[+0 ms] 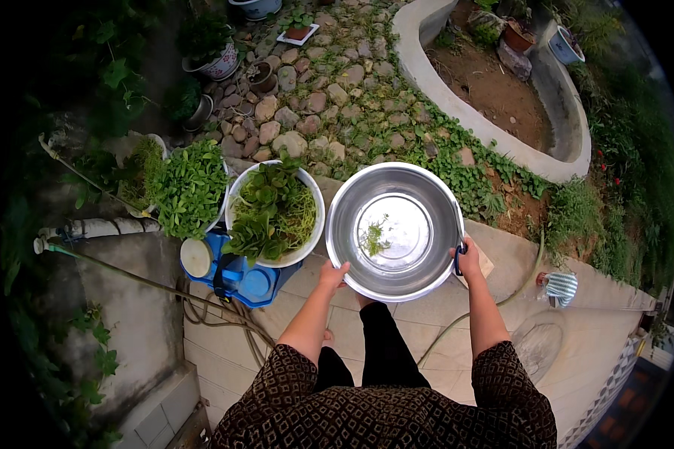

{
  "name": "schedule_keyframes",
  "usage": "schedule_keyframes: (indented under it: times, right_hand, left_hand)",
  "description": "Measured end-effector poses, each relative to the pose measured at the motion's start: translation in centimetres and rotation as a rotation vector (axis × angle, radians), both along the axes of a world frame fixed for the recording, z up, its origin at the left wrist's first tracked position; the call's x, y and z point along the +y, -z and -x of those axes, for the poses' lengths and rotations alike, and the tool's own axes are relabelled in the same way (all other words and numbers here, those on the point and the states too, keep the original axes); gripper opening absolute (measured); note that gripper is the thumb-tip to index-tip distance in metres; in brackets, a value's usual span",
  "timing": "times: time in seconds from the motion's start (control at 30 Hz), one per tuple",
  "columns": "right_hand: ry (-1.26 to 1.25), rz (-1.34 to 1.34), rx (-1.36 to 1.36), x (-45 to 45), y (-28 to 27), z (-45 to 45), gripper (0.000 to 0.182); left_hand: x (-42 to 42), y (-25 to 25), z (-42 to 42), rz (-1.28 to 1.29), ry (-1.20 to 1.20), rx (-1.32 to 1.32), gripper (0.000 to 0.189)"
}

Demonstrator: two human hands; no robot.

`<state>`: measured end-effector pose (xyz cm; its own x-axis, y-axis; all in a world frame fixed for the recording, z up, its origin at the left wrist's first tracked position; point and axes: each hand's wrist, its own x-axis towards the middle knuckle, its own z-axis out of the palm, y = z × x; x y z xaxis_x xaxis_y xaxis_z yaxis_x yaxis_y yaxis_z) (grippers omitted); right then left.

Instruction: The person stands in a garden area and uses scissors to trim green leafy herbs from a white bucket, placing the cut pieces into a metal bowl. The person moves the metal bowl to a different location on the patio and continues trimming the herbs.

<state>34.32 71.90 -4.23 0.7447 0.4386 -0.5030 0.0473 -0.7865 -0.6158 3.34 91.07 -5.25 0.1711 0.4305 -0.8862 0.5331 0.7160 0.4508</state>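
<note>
Both hands carry a wide stainless steel basin [396,280] in front of my body. My left hand [333,275] grips its rim at the lower left, thumb on top. At the right side, my right hand [469,260] holds the rim together with scissors [459,259], whose dark blue handles show beside the fingers and whose blades lie along the rim. A small bunch of green sprigs [375,239] lies on the basin's bottom. Left of the basin stands a round white pot [320,224] of leafy greens and thin sprouts. Another pot of dense small-leaved plants [188,191] is beside it.
A blue plastic container [258,283] sits below the pots, near a coiled hose [241,321]. Another hose [455,322] crosses the paving on the right. A curved concrete planter wall [483,132] stands ahead, beside cobblestones [316,102]. A striped cloth [561,287] lies at right.
</note>
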Motion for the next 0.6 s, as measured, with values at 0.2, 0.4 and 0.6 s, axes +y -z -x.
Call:
schedule_keyframes:
  times: [0.2, 0.4, 0.6]
  right_hand:
    - [-0.087, 0.168, -0.134, 2.7, 3.7, -3.0, 0.052]
    - [-0.263, 0.483, -0.239, 3.4, 3.0, -3.2, 0.053]
    - [-0.266, 0.617, -0.395, 4.7, -1.8, -2.1, 0.050]
  left_hand:
    - [0.5, 4.7, -1.2, 0.056, 0.143, 0.120, 0.039]
    - [0.0, 5.8, -0.5, 0.036, 0.478, 0.150, 0.040]
    - [3.0, -2.5, -0.3, -0.417, 0.827, 0.063, 0.025]
